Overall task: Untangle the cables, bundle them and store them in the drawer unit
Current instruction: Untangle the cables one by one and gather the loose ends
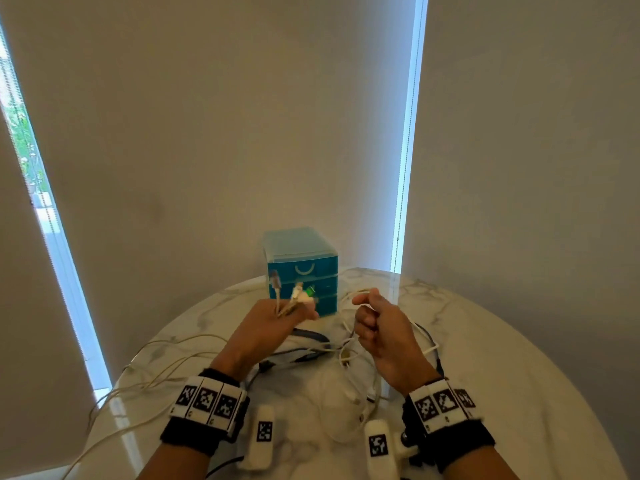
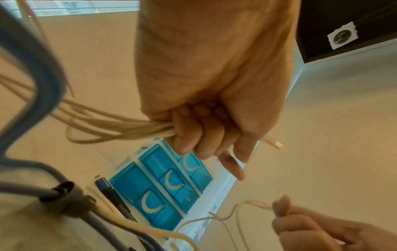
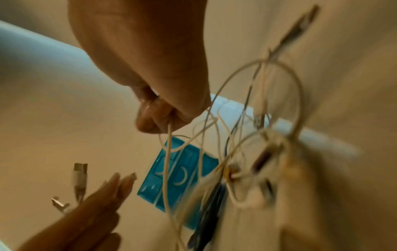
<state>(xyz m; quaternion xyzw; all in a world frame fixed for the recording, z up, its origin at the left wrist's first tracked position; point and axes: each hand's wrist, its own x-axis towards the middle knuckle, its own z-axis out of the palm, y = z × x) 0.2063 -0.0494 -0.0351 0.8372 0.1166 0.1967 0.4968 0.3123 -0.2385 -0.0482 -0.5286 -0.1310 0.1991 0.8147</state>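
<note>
A tangle of white and dark cables [image 1: 332, 351] lies on the round marble table [image 1: 502, 358] in front of a blue drawer unit [image 1: 301, 268] with all drawers closed. My left hand [image 1: 277, 320] is raised above the table and grips a bunch of white cables [image 2: 128, 127], whose plug ends [image 1: 294, 292] stick up past the fingers. My right hand [image 1: 374, 323] is curled and pinches a thin white cable [image 3: 167, 152] that loops down into the tangle. The drawer unit [image 2: 161, 186] also shows behind my left hand.
A grey-blue cable [image 2: 32, 68] with a dark strap [image 2: 64, 198] runs through the tangle. Loose white cable loops [image 1: 149, 382] trail off the table's left edge. Wall and window blinds stand close behind the table.
</note>
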